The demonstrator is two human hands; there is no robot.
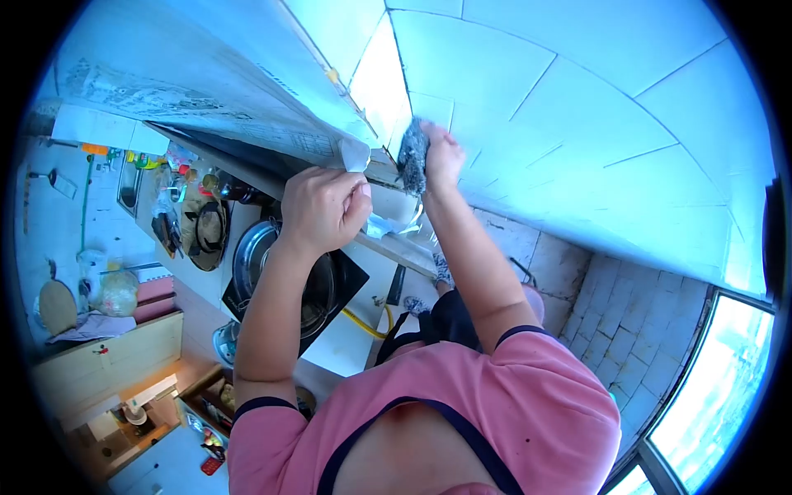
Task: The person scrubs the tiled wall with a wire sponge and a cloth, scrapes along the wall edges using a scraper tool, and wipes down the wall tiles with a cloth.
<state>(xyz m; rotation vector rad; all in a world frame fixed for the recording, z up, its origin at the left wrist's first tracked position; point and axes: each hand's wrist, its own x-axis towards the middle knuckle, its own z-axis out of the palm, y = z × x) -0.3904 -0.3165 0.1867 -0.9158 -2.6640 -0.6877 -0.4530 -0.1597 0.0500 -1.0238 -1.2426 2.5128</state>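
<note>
My right hand [444,157] is closed around a dark grey, fuzzy cloth or pad [414,155], which lies against the tiled wall beside a bright corner strip. To its left, my left hand [322,208] is closed, its fingers curled in and the thumb pressed on them. A pale, crumpled flap [355,154] rises just above that fist, next to the edge of a large light panel [239,91]. Whether the fist grips this flap or the panel's edge I cannot make out.
Below my left arm are a black stovetop [351,276] and metal pans [252,252]. Bottles and jars [202,181] stand on the counter at the left. A yellow hose [363,324] curves near my body. A window [714,379] is at the lower right.
</note>
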